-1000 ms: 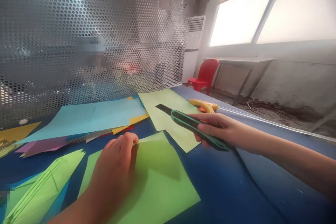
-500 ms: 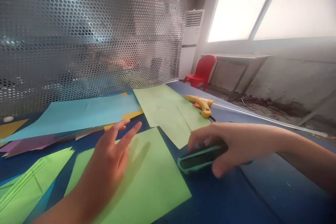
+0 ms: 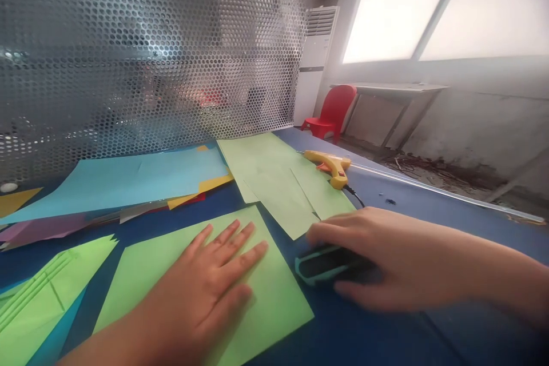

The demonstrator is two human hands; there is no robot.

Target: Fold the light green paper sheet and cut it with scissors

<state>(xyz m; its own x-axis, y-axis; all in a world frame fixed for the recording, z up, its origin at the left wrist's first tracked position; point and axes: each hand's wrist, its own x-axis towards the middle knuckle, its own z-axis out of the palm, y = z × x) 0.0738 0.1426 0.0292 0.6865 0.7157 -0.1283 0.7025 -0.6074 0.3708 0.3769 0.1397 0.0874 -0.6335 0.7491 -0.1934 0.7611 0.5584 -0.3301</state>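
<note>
My left hand [image 3: 214,280] lies with its fingers spread over a light green sheet of paper [image 3: 274,297] on the blue table. My right hand [image 3: 381,257] curls over a dark tool with teal edges, which looks like a stapler [image 3: 321,266]; its fingers are on the far side and the thumb on the near side. The tool rests low at the table, to the right of the sheet, and its rear part is hidden under the palm. This hand is slightly blurred. A folded bright green paper piece [image 3: 51,291] lies left of my left hand.
More pale green sheets [image 3: 274,183] lie beyond the hands, beside a yellow glue gun [image 3: 330,166] with a black cord. Blue sheets [image 3: 150,180] cover other coloured papers at the left. A perforated metal screen [image 3: 150,40] borders the table; a red chair [image 3: 330,111] stands behind.
My left hand has come down and to the right, its fingers now spread on the green sheet. My right hand stays over the tool, its thumb shifted slightly left; the tool has barely moved.
</note>
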